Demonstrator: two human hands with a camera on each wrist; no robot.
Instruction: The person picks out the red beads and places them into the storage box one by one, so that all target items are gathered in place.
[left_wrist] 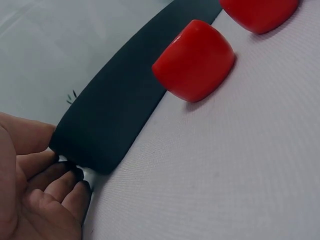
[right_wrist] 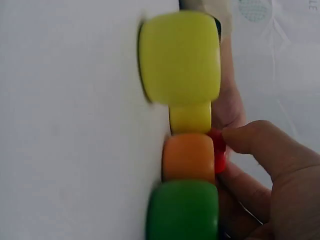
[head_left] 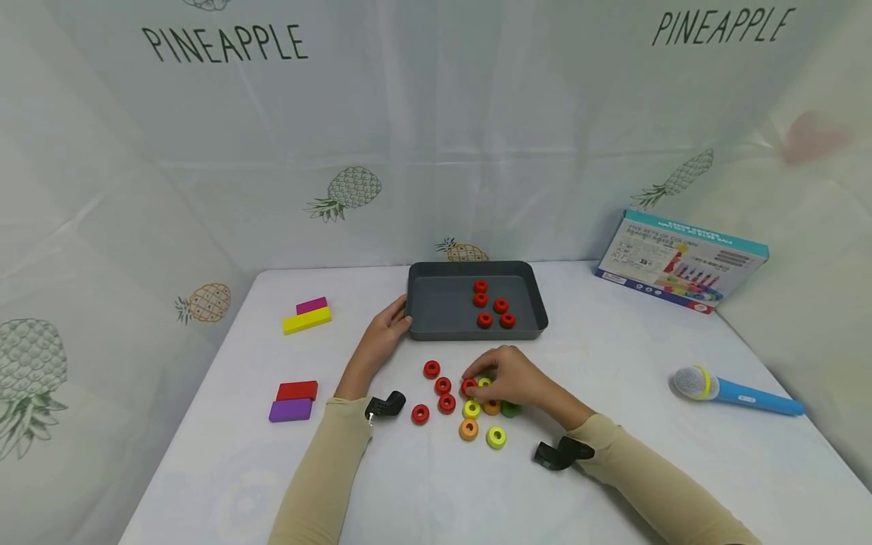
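"PINEAPPLE" twice on backdrop sheet (head_left: 436,113)

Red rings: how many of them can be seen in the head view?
10. Five lie in the grey tray. Four lie loose on the table. One is pinched by the right hand. More may hide under that hand.

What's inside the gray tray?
Five red rings lie inside the tray, toward its right side. Nothing covers them; the rest of the floor shows bare.

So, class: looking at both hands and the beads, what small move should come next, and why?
Probably lift the red bead and carry it to the grey tray. The right hand already pinches it, the tray holds only red beads, and the left hand steadies its edge.
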